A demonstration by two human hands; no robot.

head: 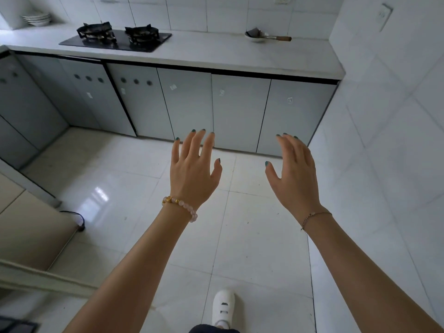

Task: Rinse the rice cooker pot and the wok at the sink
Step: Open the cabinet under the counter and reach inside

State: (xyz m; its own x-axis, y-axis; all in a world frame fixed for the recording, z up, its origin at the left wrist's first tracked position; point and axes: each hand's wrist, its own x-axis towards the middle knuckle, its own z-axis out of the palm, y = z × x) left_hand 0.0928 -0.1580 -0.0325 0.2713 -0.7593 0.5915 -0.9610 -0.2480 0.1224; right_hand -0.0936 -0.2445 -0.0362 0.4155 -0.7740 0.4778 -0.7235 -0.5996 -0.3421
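White bench (216, 51) ahead carries what looks like the wok (254, 36), well beyond both hands and slightly right, its wooden handle pointing right. Both the left hand (194, 169) and right hand (294, 171) are spread wide and empty; the right is nearer. No rice cooker pot or sink shows.

Glossy white floor tiles (192, 236), smooth matt grey cabinet doors (240, 109), shiny black glass hob (115, 42), pale smooth counter (216, 54), wooden-handled metal ladle (276, 38), glazed wall tiles (384, 92).
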